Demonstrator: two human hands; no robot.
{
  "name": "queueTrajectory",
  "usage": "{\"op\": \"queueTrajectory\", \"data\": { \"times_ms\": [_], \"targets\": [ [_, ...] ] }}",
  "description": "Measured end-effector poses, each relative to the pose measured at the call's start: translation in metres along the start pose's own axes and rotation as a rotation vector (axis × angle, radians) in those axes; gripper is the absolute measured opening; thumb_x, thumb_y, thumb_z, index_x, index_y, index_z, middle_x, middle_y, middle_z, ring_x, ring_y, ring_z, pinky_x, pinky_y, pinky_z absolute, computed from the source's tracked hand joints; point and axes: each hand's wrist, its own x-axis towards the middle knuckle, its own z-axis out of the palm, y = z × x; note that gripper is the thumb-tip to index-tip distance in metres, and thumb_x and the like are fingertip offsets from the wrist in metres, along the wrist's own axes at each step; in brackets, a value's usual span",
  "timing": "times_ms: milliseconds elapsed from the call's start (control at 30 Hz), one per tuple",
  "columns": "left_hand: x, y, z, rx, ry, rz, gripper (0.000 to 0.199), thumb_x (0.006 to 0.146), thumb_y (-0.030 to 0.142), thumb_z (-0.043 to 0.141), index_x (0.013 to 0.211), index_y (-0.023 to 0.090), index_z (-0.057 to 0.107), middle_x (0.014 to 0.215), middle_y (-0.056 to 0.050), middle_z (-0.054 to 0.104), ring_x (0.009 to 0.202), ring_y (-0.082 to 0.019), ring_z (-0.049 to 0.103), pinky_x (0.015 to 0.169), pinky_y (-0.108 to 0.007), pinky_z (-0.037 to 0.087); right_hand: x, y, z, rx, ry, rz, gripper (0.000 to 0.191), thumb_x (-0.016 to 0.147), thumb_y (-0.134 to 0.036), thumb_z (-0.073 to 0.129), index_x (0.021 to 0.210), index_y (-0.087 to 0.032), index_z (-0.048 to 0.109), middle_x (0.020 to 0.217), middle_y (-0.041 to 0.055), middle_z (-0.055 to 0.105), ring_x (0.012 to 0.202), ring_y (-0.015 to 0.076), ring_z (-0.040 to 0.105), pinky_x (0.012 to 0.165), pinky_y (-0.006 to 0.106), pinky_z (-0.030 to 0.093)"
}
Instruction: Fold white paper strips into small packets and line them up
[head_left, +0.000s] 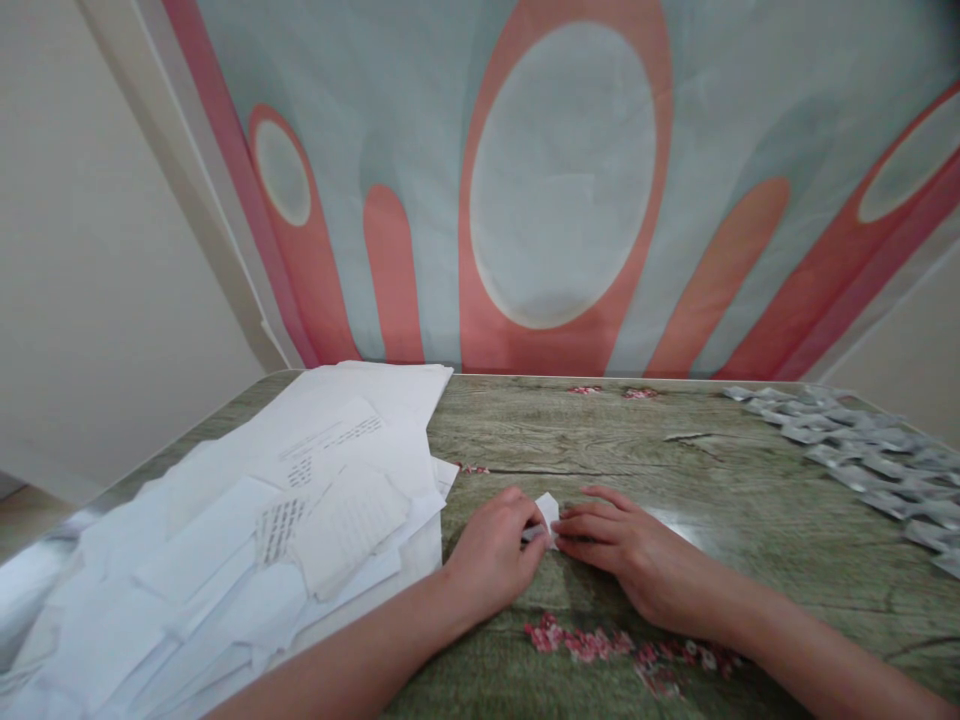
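A small white piece of folded paper [549, 508] lies low over the table between my two hands, partly covered by fingers. My left hand [491, 555] is closed, with thumb and index finger pinching the paper's left side. From the right, my right hand [645, 560] reaches in palm down. Its fingertips press on the paper's right edge, while the outer fingers are a little spread and its thumb is hidden. How the paper is folded underneath cannot be seen.
Left of my hands, a large loose pile of white paper sheets and scraps [225, 540], some printed, covers the table. Several folded grey-white strips [862, 450] lie in rows at the right. The wood-patterned tabletop [540, 430] meets a red and grey-green patterned panel [420, 200] behind.
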Motion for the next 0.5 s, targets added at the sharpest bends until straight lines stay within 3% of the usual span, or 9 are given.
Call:
{"op": "queueTrajectory", "data": {
  "times_ms": [233,500],
  "targets": [
    [-0.0009,-0.0031,0.0038,-0.081,0.031,-0.005,0.023,0.076,0.015,0.058,0.098,0.02,0.055,0.093,-0.002,0.053,0.086,-0.016,0.052,0.076,-0.027,0.042,-0.0004,-0.0014,-0.0059,-0.028,-0.032,-0.024,0.056,0.076,-0.003,0.044,0.127,-0.027,0.047,0.122,0.0046,0.057,0.112,0.0187,0.049,0.105,0.047,0.017],
    [-0.0047,0.0009,-0.0025,-0.048,0.045,0.027,0.015,0.081,0.014,0.052,0.093,0.02,0.057,0.094,-0.003,0.051,0.086,-0.015,0.052,0.079,-0.026,0.043,0.0002,-0.0037,-0.0029,-0.084,-0.022,-0.013,0.053,0.076,-0.005,0.047,0.125,-0.024,0.05,0.119,0.0064,0.058,0.11,0.0197,0.049,0.105,0.047,0.019]
  ]
}}
